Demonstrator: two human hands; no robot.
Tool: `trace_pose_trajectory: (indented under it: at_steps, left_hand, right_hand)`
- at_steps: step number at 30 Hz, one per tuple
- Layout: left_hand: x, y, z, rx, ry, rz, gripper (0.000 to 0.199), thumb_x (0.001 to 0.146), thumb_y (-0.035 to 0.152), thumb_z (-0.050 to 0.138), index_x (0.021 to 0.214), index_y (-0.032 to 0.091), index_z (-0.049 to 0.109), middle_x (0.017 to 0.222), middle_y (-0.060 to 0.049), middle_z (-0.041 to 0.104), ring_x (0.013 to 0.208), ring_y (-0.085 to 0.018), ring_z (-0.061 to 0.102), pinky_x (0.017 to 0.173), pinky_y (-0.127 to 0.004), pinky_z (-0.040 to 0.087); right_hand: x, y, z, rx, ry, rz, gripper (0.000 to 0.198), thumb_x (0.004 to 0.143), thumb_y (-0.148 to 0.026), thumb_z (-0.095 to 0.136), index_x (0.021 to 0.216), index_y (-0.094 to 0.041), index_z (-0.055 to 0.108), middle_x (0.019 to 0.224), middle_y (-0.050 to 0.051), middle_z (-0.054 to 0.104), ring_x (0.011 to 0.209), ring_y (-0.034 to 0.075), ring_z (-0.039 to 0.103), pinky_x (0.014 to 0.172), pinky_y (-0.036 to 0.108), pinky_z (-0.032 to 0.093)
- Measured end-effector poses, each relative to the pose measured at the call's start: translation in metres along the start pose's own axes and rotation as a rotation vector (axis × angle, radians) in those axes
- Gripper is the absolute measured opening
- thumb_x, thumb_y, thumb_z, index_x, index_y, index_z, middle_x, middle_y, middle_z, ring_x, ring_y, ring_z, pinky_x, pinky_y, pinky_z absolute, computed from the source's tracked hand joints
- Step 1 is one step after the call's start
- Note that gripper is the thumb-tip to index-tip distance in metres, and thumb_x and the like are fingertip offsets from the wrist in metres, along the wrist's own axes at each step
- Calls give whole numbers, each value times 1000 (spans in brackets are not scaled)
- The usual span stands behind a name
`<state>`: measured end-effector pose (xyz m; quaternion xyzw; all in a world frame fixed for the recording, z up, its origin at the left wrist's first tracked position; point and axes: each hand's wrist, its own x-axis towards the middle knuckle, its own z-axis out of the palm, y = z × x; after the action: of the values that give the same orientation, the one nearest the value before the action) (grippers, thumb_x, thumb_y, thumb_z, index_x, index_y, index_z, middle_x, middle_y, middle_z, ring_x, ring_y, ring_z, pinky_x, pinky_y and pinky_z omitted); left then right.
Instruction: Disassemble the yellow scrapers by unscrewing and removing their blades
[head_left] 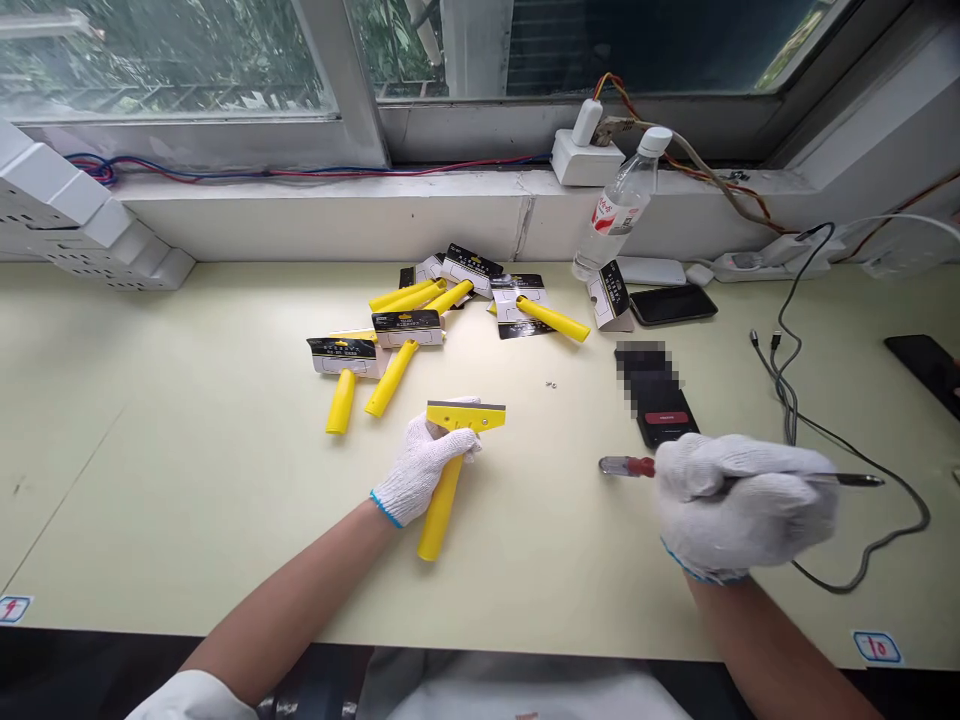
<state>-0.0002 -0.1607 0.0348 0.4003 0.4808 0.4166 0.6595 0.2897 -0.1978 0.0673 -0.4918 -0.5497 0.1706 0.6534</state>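
Note:
My left hand (431, 462), in a white knit glove with a blue cuff, is closed around a yellow scraper (440, 510). The scraper's wide head with its dark blade edge points away from me, and the handle hangs toward the front edge. To the right, my gloved right hand (746, 508) is closed on a screwdriver (628, 467). Its clear and red handle sticks out on the left, and the dark shaft tip shows on the right. Two tiny metal pieces, perhaps screws (551, 384), lie on the table between the hands and the back wall.
Several yellow scrapers with black-and-white cards (409, 328) lie at the back. A water bottle (615, 205) stands near the sill. A phone (673, 304), a partly blurred dark device (664, 410) and a grey cable (787, 390) are on the right. White stacked housings (82, 215) stand back left.

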Motion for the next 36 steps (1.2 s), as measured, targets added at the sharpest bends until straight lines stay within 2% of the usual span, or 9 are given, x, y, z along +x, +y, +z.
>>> trace_pose_trajectory:
  at_steps: [4,12,15,17,20,23,27,31,36]
  left_hand:
    - [-3,3,3,-22,13,3,47,84,35,85,127,19,81,83,-3,73,77,-20,64,76,-33,52]
    - [-5,1,2,-30,-15,13,55,85,34,84,138,19,80,83,-2,73,78,-19,65,78,-33,54]
    - [-4,0,2,-21,-17,0,54,84,33,84,136,19,80,80,-1,71,77,-19,64,78,-33,54]
    - [-3,-1,3,-12,-18,-5,50,84,33,84,132,18,81,78,-1,70,75,-19,62,77,-33,53]
    - [-1,-4,4,-14,-25,-3,40,85,34,82,122,17,83,77,-2,70,73,-19,61,76,-34,53]
    - [0,-6,3,-21,-25,2,30,86,35,82,109,16,82,79,-4,71,73,-19,62,77,-34,54]
    - [1,-8,2,-34,-33,-5,35,86,34,81,115,15,81,80,-4,72,73,-18,62,77,-33,53]
    - [1,-10,0,-40,-63,-14,46,88,31,79,131,14,79,76,-1,69,71,-17,60,76,-32,52]
    - [1,-11,-1,-32,-69,-13,49,91,33,79,136,13,79,75,0,68,70,-17,59,74,-31,50]
  right_hand:
    - [-21,29,12,162,97,-64,31,109,-51,68,89,-27,66,66,-2,60,50,18,57,47,33,47]
    - [-19,54,10,-264,-477,415,25,106,-39,68,120,-22,79,80,-1,70,67,15,62,63,30,55]
    - [-20,44,16,-30,-484,573,58,110,-40,60,166,-28,53,102,0,74,55,11,56,49,27,51]
    - [-20,35,19,109,-443,634,73,108,-40,60,176,-37,34,124,4,75,52,9,57,42,25,48]
    - [-11,23,15,229,-464,691,48,107,-44,61,153,-31,60,123,8,79,52,11,63,38,25,47]
    - [3,19,2,379,-494,720,40,101,-54,62,122,-23,77,120,17,84,80,26,81,58,38,66]
    - [11,20,-16,542,-488,685,49,86,-49,77,133,-34,82,141,11,83,115,35,83,85,51,72]
    - [7,20,-25,662,-471,577,50,85,-33,88,132,-50,84,144,0,82,113,30,85,83,45,74]
    - [4,15,-29,613,-533,583,55,88,-30,94,138,-50,82,126,3,88,99,30,88,74,44,76]
